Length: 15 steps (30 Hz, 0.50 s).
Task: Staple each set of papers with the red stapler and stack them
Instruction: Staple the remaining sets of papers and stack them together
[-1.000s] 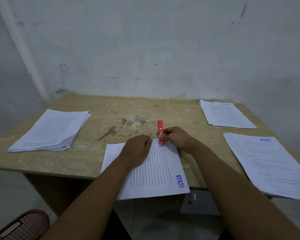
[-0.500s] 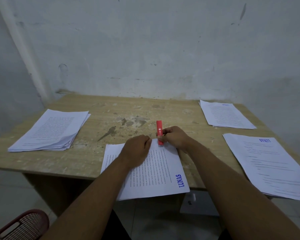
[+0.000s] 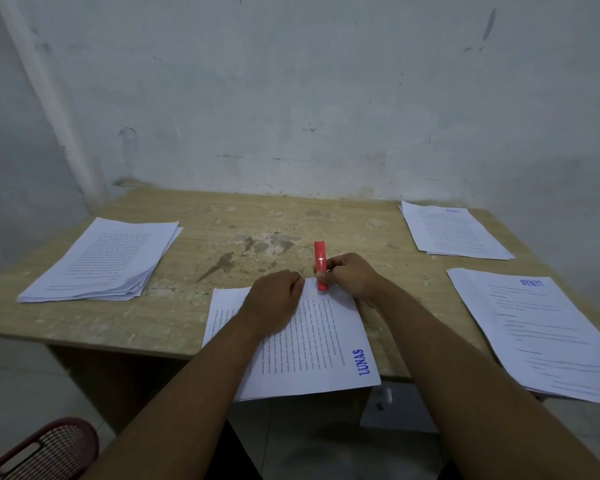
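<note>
Right hand point(image 3: 352, 277) gripped the red stapler point(image 3: 320, 265) at the paper set's point(image 3: 326, 341) far edge (the set overhung the table's point(image 3: 222, 230) front). Left hand point(image 3: 274, 299) lay curled on it, grip unclear. Three other stacks point(image 3: 104, 261) sat around.

The right hand point(image 3: 350, 277) has shifted only slightly on the red stapler point(image 3: 320, 258).

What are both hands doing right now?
Left hand: rests on the paper set, fingers curled; grip cannot be told.
Right hand: grips the red stapler.
</note>
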Tool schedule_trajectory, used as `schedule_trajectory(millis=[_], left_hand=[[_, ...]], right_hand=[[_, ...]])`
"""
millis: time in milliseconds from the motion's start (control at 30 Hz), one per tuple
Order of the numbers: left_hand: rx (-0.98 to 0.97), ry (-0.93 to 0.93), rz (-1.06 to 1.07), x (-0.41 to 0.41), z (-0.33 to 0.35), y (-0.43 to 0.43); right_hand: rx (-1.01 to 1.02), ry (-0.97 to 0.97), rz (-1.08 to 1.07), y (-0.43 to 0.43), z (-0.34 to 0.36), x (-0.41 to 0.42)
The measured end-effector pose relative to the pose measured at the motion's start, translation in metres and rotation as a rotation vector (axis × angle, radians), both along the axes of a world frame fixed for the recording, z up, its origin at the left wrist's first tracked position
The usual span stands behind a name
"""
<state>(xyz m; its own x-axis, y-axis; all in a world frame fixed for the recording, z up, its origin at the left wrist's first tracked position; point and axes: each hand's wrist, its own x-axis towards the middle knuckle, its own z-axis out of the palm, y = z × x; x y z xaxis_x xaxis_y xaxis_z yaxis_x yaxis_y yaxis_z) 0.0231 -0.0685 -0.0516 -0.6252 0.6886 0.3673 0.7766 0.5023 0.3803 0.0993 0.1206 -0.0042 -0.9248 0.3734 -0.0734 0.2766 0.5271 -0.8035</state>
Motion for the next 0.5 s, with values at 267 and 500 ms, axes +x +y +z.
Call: schedule_trajectory(millis=[267,500], left_hand=[[0.001,-0.006,-0.001,0.0007,0.0011,-0.0003],[-0.006,-0.014,0.000,0.0004,0.0006,0.0000]], right_hand=[[0.004,-0.011,-0.008,-0.0007,0.0013,-0.0005],[0.025,-0.021,0.002,-0.0003,0.0018,-0.0011]])
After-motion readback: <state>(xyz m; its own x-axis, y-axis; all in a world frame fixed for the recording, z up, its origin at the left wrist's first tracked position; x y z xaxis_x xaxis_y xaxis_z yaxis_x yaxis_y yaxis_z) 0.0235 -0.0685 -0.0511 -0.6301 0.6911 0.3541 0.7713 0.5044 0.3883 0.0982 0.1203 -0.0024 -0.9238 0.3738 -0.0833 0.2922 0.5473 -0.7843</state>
